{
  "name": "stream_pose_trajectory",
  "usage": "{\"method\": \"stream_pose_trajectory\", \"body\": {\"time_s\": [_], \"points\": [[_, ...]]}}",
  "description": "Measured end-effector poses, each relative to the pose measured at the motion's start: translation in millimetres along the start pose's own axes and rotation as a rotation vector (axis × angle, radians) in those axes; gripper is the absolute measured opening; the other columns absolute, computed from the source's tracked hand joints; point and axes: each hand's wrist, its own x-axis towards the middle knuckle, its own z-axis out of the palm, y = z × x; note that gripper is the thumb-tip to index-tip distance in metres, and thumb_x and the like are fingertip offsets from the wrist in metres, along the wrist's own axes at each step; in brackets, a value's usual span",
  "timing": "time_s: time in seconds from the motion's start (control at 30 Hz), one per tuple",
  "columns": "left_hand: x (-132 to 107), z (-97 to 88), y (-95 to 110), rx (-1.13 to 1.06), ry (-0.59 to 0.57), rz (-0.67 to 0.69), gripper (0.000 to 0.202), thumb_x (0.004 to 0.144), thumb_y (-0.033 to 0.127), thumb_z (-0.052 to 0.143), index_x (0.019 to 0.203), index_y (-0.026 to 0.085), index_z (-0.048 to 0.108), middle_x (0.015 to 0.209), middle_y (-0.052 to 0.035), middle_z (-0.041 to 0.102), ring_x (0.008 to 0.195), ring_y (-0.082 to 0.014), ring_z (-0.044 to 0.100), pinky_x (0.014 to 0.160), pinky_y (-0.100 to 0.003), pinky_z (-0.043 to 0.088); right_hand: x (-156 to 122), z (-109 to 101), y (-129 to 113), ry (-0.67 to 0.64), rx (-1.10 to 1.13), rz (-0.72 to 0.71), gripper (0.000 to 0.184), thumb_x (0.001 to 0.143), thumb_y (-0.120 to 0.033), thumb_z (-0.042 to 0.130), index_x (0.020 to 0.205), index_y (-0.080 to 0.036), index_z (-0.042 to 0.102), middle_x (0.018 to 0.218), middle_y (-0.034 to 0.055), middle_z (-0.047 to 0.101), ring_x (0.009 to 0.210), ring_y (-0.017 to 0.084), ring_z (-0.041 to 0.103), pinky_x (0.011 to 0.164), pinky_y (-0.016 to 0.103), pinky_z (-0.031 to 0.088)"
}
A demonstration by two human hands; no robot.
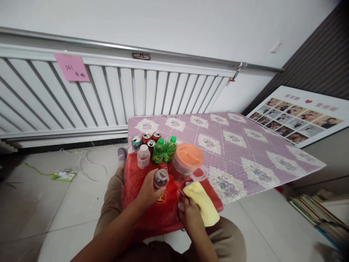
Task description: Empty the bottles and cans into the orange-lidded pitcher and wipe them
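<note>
Left of the pitcher, your left hand grips the jar, top up, long axis near upright; I can't tell what your right hand holds. Floral cloth and radiator lie beyond.

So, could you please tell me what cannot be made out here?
Head view:
Jar: lower part, behind the left hand's grip.
Whatever lies under the right hand's grip: covered by that hand.
Green-capped bottles: fine label print, too small.
Books: spine titles, blurred.
</note>
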Motion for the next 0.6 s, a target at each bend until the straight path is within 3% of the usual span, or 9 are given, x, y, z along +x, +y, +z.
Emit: {"method": "stream_pose_trajectory", "body": {"time_s": [0.13,0.23,0.43,0.6], "points": [[0,0.6,1,-0.013,0.009,-0.015,0.071,0.071,0.019,0.075,0.135,0.021,0.044,0.137,-0.0133,0.055,0.128,-0.0299,0.053,0.114,-0.051,0.038,-1,2,0,0.041,0.03,0.013,0.035,0.069,-0.013,0.058,0.101,-0.016,0.071,0.105,0.0189,0.071,0.098,0.035,0.068,0.09,0.047,0.051],[0,1.4,1,-0.02,0.014,-0.023,0.071,0.07,0.019,0.075,0.134,0.021,0.045,0.135,-0.0129,0.056,0.127,-0.0304,0.054,0.112,-0.052,0.039,0,-7,-3,0.06,0.102,-0.002,0.031,0.068,-0.019,0.059,0.098,-0.02,0.068,0.097,0.012,0.074,0.095,0.032,0.07,0.089,0.045,0.053],[2,1.7,2,0.016,-0.004,0.037,0.07,0.072,0.017,0.074,0.135,0.019,0.043,0.133,-0.015,0.055,0.127,-0.0313,0.054,0.111,-0.053,0.041,15,-57,-35,0.074,0.627,0.059,0.041,0.071,-0.041,0.067,0.108,-0.024,0.065,0.098,0.0061,0.076,0.084,0.025,0.072,0.077,0.039,0.057],[2,3.5,0,0.029,0.004,0.075,0.073,0.073,0.018,0.074,0.137,0.019,0.04,0.135,-0.0155,0.054,0.127,-0.032,0.054,0.11,-0.054,0.042,45,-86,-65,0.135,0.57,-0.102,0.039,0.074,-0.043,0.067,0.106,-0.021,0.067,0.11,0.011,0.074,0.098,0.028,0.07,0.089,0.044,0.054]]}}
